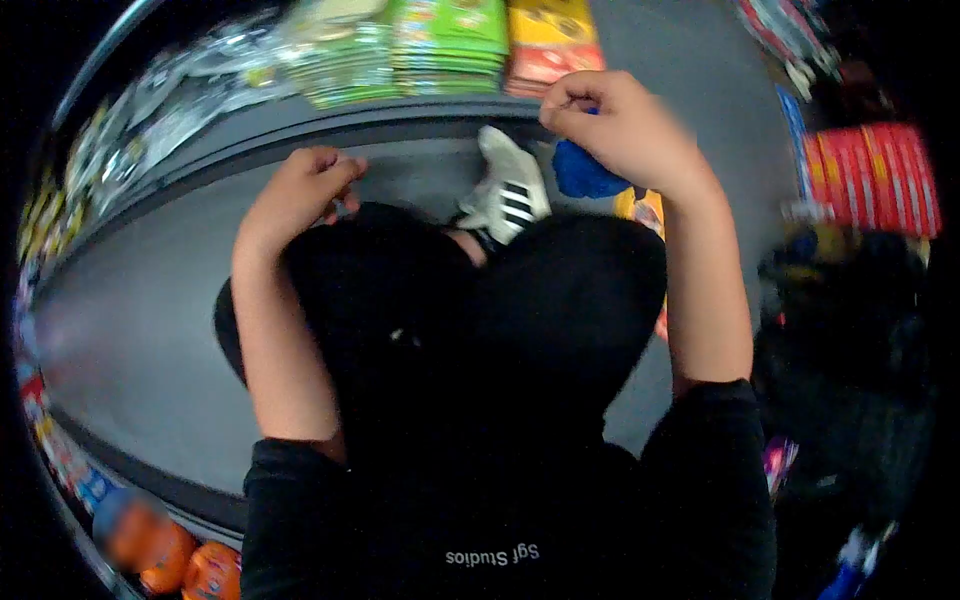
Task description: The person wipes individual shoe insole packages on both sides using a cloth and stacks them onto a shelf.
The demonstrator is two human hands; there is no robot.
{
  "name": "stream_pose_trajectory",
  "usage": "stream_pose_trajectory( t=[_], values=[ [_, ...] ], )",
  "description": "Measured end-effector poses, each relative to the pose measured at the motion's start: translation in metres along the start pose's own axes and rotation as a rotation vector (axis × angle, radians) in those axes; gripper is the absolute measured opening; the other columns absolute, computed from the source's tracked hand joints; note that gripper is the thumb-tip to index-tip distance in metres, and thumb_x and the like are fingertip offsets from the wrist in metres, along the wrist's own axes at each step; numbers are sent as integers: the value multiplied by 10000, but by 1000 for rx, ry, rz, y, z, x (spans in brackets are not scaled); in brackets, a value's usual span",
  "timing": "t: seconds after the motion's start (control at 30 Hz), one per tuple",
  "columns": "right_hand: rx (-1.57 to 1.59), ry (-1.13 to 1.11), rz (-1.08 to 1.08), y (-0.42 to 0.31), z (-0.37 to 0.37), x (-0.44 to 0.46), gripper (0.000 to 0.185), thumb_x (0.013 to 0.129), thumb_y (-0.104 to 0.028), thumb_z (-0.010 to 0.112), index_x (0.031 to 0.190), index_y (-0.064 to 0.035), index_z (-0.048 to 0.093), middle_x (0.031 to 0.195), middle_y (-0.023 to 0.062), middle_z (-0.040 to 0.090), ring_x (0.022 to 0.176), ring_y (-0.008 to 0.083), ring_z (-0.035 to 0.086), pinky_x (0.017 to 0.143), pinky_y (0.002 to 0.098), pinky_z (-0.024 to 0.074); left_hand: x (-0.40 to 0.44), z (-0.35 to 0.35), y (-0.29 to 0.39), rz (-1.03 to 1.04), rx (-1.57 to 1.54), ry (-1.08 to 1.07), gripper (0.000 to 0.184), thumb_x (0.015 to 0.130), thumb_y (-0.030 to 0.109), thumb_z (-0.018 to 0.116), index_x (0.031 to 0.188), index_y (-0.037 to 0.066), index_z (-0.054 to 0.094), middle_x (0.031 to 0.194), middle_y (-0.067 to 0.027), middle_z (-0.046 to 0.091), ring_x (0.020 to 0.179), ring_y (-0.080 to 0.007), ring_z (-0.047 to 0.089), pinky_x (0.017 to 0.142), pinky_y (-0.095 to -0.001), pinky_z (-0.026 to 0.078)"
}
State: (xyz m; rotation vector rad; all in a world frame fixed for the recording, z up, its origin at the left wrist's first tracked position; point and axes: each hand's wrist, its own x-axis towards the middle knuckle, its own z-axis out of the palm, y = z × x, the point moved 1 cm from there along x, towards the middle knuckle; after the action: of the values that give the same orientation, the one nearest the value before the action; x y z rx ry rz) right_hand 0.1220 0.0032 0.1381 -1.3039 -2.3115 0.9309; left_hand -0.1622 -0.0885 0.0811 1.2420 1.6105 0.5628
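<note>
Cloth [588, 172], blue and bunched, hangs from the curled fingers of the right hand [622, 130], just beside the red and yellow packets [553, 45]. The left hand [305, 192] is well apart from it, fingers loosely bent above the knee [385, 235], with nothing seen in it. A gathered, firm grip would likely keep loose folds off the stack edges; the free hand could steady the green packets [450, 48]. Blur hides the exact finger contact.

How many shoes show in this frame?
1: a white shoe with black stripes, ahead of the knees, between the left hand and the right hand. Another may be hidden beneath the dark trousers.
</note>
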Motion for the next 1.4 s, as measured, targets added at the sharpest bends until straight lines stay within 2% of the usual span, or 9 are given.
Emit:
stream_pose_trajectory(
  t=[0.27, 0.37, 0.5, 0.7, 0.83, 0.97, 1.13, 1.2, 1.4],
  values=[
    [301, 314, 625, 187, -45, -204, 233, 774, -53, 497, 934, 0, 658, 896, 93, 645, 776, 137, 596, 714, 238, 464, 34, 144, 64, 83, -222, -374, 150, 876, 162, 523, 901, 41, 607, 735, -38, 617, 571, -81, 511, 549, -214, 432],
    [268, 318, 926, 224, -31, -249, 247, 747, -106, 593, 956, 6, 661, 844, 102, 656, 737, 167, 604, 681, 264, 483, 83, 197, 76, 394, -33, -428, 185, 887, 228, 549, 979, 78, 609, 748, -3, 611, 614, -90, 529, 540, -208, 412],
    [252, 310, 893, 267, 0, -274, 308, 758, -209, 618, 980, 0, 659, 862, 124, 663, 766, 173, 607, 723, 272, 475, 123, 257, 117, 176, 56, -583, 240, 879, 282, 538, 989, 83, 614, 803, -10, 618, 664, -100, 545, 588, -202, 425],
    [312, 163, 986, 285, 37, -234, 479, 735, -409, 682, 935, 26, 658, 863, 152, 669, 753, 224, 644, 708, 307, 493, 193, 333, 65, -12, 158, -931, 293, 832, 249, 601, 1035, 38, 606, 902, -54, 637, 778, -143, 584, 705, -273, 472],
    [210, 189, 1016, 298, 49, -216, 534, 706, -464, 695, 930, 19, 655, 858, 168, 666, 766, 253, 651, 709, 326, 496, 188, 350, 51, -7, 172, -927, 360, 829, 225, 610, 1123, 22, 569, 995, -67, 618, 847, -153, 580, 750, -278, 471],
    [186, 224, 973, 314, 60, -216, 484, 690, -424, 733, 886, 11, 650, 808, 150, 655, 728, 247, 640, 666, 329, 489, 186, 352, 56, -22, 104, -908, 406, 835, 232, 606, 1177, 23, 539, 1040, -73, 600, 873, -138, 565, 755, -269, 461],
    [593, 274, 785, 311, 41, -225, 252, 762, -239, 727, 884, -26, 669, 787, 26, 641, 695, 87, 560, 661, 231, 450, 192, 352, 47, 39, 119, -938, 413, 833, 247, 609, 1180, 36, 539, 993, -50, 614, 858, -127, 558, 724, -266, 451],
    [659, 336, 784, 306, 21, -233, 261, 779, -226, 708, 942, -25, 673, 825, 20, 652, 726, 84, 569, 683, 225, 454, 190, 346, 54, -24, 116, -920, 429, 845, 275, 588, 1203, 45, 533, 1098, -63, 609, 1018, -152, 548, 877, -284, 424],
    [856, 568, 624, 253, -76, -265, 304, 802, -193, 671, 1018, 17, 638, 907, 71, 673, 765, 109, 624, 703, 234, 485, 131, 314, 134, 273, -99, -610, 436, 887, 350, 505, 1205, 54, 533, 1097, -60, 608, 979, -136, 560, 857, -273, 420]
  ],
)
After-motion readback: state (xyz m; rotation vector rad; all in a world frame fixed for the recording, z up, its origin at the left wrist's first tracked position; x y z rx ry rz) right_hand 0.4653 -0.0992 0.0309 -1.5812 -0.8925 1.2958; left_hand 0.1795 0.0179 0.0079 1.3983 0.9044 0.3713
